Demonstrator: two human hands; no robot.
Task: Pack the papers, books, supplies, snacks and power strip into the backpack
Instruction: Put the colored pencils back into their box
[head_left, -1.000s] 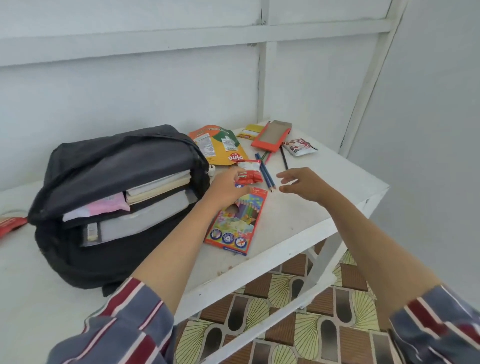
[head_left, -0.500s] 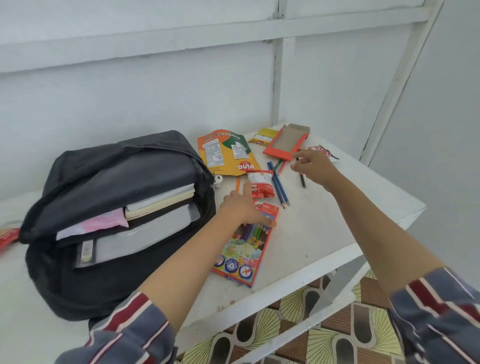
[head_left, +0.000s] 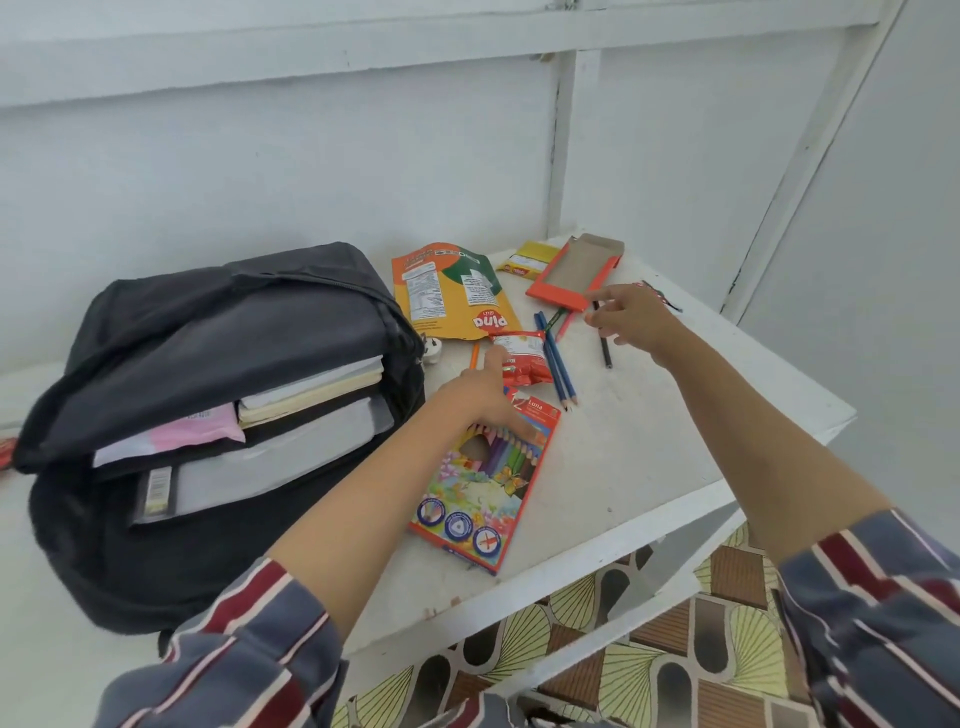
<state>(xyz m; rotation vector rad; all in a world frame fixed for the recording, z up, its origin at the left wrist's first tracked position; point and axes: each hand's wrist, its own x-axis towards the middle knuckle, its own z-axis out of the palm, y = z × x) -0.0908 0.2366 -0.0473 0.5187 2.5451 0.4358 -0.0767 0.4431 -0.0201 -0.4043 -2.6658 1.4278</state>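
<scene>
Backpack (head_left: 234, 322): lies open on the near-left of the desk (head_left: 649, 441). Books (head_left: 311, 384), pink papers (head_left: 197, 431) and a grey folder (head_left: 280, 457) are already stacked inside, so that share looks done.
Pencil box (head_left: 483, 483): flat on the desk just right of the backpack, not yet packed.
Left grip (head_left: 488, 400): palm down on the far end of the pencil box, fingers spread and fairly straight. The forefinger touches the red snack (head_left: 522, 356) and nothing is lifted.
Loose pencils: two blue pencils (head_left: 556, 364), an orange pencil (head_left: 474, 356) and a black pencil (head_left: 605, 348) lie beyond the box, all still out.
White plug (head_left: 432, 347): sits just beside the backpack's right edge. The power strip itself is not visible, so I cannot tell if it is packed.
Right grip (head_left: 634, 322): its fingers reach the far tip of the black pencil. Whether they pinch it I cannot tell.
Pouch (head_left: 452, 291): orange, flat on the far desk, unpacked.
Tray (head_left: 571, 275): empty orange card sleeve at the far right, beside a yellow packet (head_left: 524, 260).
Progress: roughly half, by my reckoning, with supplies and snacks remaining.
</scene>
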